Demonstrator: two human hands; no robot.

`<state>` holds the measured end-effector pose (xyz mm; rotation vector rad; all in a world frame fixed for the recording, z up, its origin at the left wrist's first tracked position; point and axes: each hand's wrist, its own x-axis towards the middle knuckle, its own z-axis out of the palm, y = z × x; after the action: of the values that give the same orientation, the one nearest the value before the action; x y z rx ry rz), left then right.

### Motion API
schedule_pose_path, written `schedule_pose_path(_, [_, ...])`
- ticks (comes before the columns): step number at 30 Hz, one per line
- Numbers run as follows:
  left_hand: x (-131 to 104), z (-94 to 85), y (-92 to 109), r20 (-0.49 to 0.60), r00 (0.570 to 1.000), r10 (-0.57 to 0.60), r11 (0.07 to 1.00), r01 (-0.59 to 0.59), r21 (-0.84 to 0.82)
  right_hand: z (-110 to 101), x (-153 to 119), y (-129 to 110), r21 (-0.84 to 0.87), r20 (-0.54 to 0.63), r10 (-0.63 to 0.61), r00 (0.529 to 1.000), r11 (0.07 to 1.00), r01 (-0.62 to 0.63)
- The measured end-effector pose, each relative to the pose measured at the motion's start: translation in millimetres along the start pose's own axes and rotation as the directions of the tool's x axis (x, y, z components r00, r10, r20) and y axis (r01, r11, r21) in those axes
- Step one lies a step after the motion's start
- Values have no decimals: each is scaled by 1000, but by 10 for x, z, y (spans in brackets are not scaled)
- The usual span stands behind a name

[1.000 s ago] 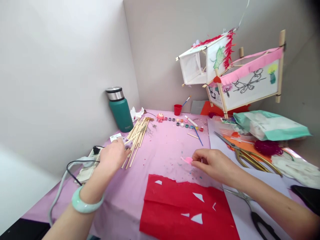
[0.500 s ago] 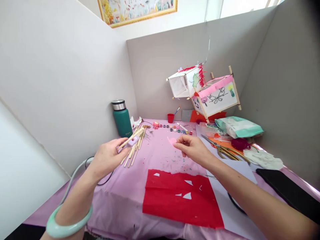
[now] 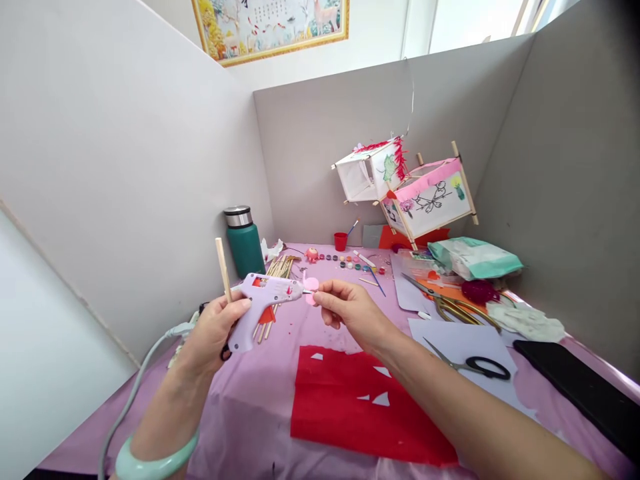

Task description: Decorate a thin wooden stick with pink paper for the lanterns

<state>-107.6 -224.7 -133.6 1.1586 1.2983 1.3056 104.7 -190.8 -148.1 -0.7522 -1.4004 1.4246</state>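
My left hand is closed around a lilac hot glue gun with an orange trigger. A short wooden stick stands up from the same hand, beside the thumb. The gun's nozzle points right, toward my right hand. Between the thumb and fingers of that hand is a small pink cutout with rounded parts. The nozzle tip is at the cutout; whether they touch I cannot tell. Behind the gun, several wooden sticks lie in a bundle, partly hidden.
Red sheet with white scraps lies in front. Black-handled scissors rest on white paper, golden scissors farther back. A green bottle stands left. Two decorated lantern frames hang at the back. A grey cable runs along the left.
My left hand has turned, so the glue gun now shows side-on with the stick upright. My right hand has moved left, bringing the pink cutout to the nozzle.
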Motion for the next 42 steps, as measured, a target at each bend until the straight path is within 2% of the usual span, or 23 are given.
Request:
schedule_pose_path(5, [2, 29, -25, 18, 1000, 9, 1000, -9, -26, 29, -76, -8, 112, 37, 13, 999, 994, -17])
schedule_pose_path(10, [4, 70, 4, -25, 999, 21, 999, -22, -35, -15, -109, -34, 151, -7, 39, 999, 988, -38])
schedule_pose_path(14, [5, 105, 2, -40, 999, 30, 1000, -30, 5, -38, -100, -43, 22, -147, -20, 989, 999, 24])
schedule_pose_path(17, [28, 131, -22, -18, 999, 38, 999, -37, 30, -35, -70, -16, -154, -269, -155, 951, 981, 117])
schedule_pose_path(19, [54, 140, -46, -3, 999, 40, 999, -40, 28, -33, -54, 11, -239, -302, -221, 927, 959, 150])
schedule_pose_path(27, [110, 137, -128, -11, 999, 35, 999, -35, 7, -7, -92, 32, -299, -293, -246, 924, 941, 156])
schedule_pose_path(37, [104, 152, -131, 8, 1000, 29, 1000, -29, -9, -75, -17, 87, -366, -371, -238, 898, 926, 95])
schedule_pose_path(42, [98, 172, -137, -13, 1000, 21, 1000, -21, 7, -76, -14, 114, -351, -340, -249, 907, 928, 123])
